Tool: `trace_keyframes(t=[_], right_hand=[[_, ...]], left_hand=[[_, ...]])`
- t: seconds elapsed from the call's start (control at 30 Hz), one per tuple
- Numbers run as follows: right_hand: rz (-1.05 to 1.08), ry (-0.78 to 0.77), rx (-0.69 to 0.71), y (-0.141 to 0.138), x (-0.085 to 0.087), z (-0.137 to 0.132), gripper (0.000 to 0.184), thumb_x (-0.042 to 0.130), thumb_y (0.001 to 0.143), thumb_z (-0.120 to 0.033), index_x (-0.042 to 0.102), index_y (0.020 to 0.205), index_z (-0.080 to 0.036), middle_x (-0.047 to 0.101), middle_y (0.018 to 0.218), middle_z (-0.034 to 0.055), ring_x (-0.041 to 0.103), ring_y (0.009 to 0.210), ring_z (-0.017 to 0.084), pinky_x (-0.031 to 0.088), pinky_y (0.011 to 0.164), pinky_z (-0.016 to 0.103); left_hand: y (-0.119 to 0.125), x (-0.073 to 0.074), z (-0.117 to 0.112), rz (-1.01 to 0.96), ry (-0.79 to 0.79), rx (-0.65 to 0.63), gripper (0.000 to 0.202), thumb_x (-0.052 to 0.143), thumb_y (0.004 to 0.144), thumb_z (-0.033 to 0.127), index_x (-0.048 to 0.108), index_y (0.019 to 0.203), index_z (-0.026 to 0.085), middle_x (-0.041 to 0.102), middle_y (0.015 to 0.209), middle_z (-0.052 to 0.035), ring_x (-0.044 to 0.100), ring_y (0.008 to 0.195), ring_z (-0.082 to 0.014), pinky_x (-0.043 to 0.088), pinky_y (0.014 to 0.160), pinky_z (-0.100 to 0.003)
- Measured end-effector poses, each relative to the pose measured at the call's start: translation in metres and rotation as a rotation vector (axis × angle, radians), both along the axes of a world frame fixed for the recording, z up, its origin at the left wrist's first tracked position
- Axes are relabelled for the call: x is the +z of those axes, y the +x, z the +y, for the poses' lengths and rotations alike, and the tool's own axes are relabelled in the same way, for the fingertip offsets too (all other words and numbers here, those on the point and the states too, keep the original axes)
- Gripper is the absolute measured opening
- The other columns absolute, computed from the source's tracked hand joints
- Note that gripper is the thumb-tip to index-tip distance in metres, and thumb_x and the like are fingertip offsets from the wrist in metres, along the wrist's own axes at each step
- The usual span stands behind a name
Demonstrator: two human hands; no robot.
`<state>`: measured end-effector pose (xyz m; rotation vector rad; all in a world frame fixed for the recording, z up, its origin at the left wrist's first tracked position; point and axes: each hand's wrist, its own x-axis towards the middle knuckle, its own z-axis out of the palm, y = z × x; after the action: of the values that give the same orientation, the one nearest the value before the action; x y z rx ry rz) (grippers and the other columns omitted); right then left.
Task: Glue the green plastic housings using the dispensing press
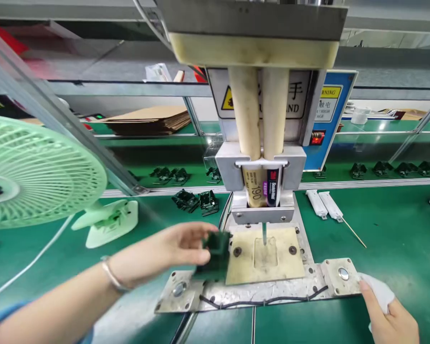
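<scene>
The left grip (pixel 182 246) and its dark green plastic part (pixel 217 260) obstruct the left edge of a cream rectangular plate (pixel 241 267); a thin green nozzle (pixel 264 234) overhangs its middle. Right of two slim white tubes (pixel 330 206), bare green tabletop (pixel 397 229) allows passage.

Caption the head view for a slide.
Left hand holding dark green boxy part beside cream rectangular plate; right hand holding thin white sheet.

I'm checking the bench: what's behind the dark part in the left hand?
Just past the dark part, the metal base and yellowish plate show; whatever it directly covers can't be seen.
</scene>
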<state>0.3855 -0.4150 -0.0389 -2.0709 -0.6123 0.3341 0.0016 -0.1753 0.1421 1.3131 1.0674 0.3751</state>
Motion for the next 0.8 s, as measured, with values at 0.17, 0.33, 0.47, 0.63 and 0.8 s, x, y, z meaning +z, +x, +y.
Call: trace_keyframes(t=[0.17, 0.33, 0.47, 0.63, 0.8], right_hand=[[0.084, -0.027, -0.041, 0.001, 0.0, 0.004, 0.061, 0.07, 0.064, -0.071, 0.08, 0.094, -0.018, 0.074, 0.075, 0.0067, 0.069, 0.071, 0.028, 0.049, 0.048, 0.028], [0.08, 0.022, -0.009, -0.001, 0.001, 0.005, 0.062, 0.07, 0.064, -0.071, 0.08, 0.092, -0.017, 0.074, 0.074, 0.0066, 0.067, 0.066, 0.025, 0.049, 0.048, 0.027], [0.056, 0.083, 0.02, -0.002, 0.001, 0.004, 0.057, 0.072, 0.067, -0.067, 0.08, 0.09, -0.016, 0.074, 0.073, 0.0064, 0.067, 0.062, 0.024, 0.049, 0.045, 0.025], [0.017, 0.086, 0.036, -0.001, 0.003, 0.003, 0.05, 0.071, 0.071, -0.064, 0.081, 0.086, -0.017, 0.073, 0.069, 0.0052, 0.067, 0.06, 0.023, 0.05, 0.045, 0.023], [-0.008, 0.039, 0.023, 0.001, 0.007, 0.003, 0.045, 0.072, 0.072, -0.061, 0.08, 0.084, -0.018, 0.072, 0.065, 0.005, 0.065, 0.05, 0.023, 0.048, 0.039, 0.026]], left_hand=[[0.045, -0.046, -0.045, -0.123, -0.316, -0.103, 0.069, 0.096, 0.048, 0.031, 0.061, 0.104, 0.011, 0.069, 0.097, -0.0074, 0.065, 0.093, -0.0193, 0.05, 0.085, -0.029], [0.083, -0.056, -0.028, -0.159, -0.143, -0.134, 0.071, 0.095, 0.047, 0.034, 0.055, 0.102, 0.013, 0.063, 0.091, -0.0047, 0.062, 0.087, -0.0176, 0.05, 0.086, -0.035], [0.092, -0.068, -0.016, -0.143, 0.063, -0.128, 0.077, 0.091, 0.052, 0.033, 0.044, 0.112, 0.018, 0.055, 0.085, 0.0015, 0.056, 0.08, -0.015, 0.048, 0.079, -0.033], [0.088, -0.076, -0.023, -0.072, 0.273, -0.166, 0.067, 0.081, 0.065, 0.035, 0.041, 0.117, 0.019, 0.056, 0.095, -0.0031, 0.055, 0.088, -0.0188, 0.048, 0.084, -0.038], [0.086, -0.066, -0.032, 0.084, 0.466, -0.293, 0.055, 0.072, 0.076, 0.034, 0.046, 0.121, 0.018, 0.06, 0.098, -0.0061, 0.059, 0.089, -0.0229, 0.048, 0.086, -0.04]])
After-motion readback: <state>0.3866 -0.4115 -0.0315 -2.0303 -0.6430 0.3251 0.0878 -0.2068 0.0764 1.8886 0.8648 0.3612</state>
